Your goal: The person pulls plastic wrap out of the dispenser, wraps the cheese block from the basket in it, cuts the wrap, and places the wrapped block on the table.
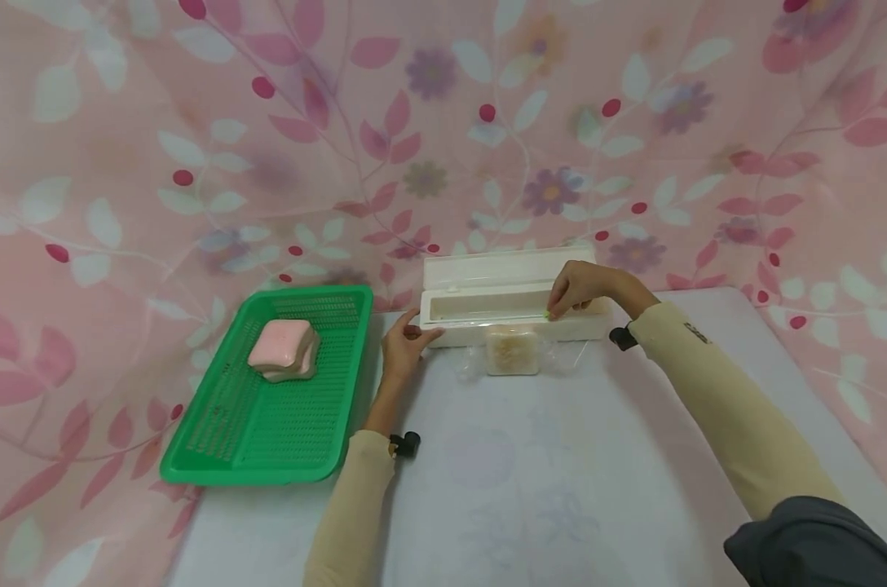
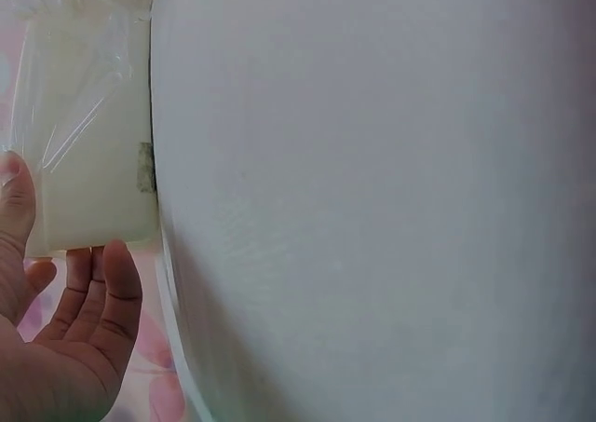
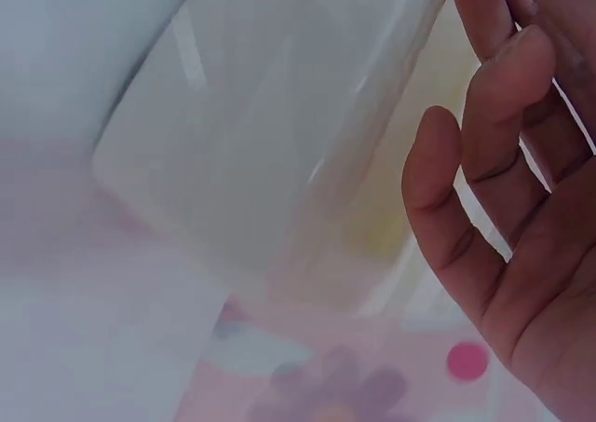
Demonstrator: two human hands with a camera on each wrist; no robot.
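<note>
A long white cling film dispenser box (image 1: 451, 334) lies across the far side of the table, its lid (image 1: 502, 267) raised. Clear film (image 2: 93, 77) drapes down its front, over or around a cream-coloured block (image 1: 513, 350) like a soap bar; which, I cannot tell. My left hand (image 1: 403, 346) holds the box's left end, thumb along one edge and fingers bent at the end face. Over the right half of the box, my right hand (image 1: 579, 287) pinches a small yellow-green piece (image 1: 547, 314) at the front rim. Its other fingers (image 3: 433, 161) are loosely bent; the pinching tips are hidden in the right wrist view.
To the left stands a green perforated basket (image 1: 267, 473) with a small stack of pink and whitish blocks (image 1: 282, 346) in it. A white cloth (image 1: 531, 489) covers the table. Flowered pink fabric (image 1: 429, 147) hangs close behind the box.
</note>
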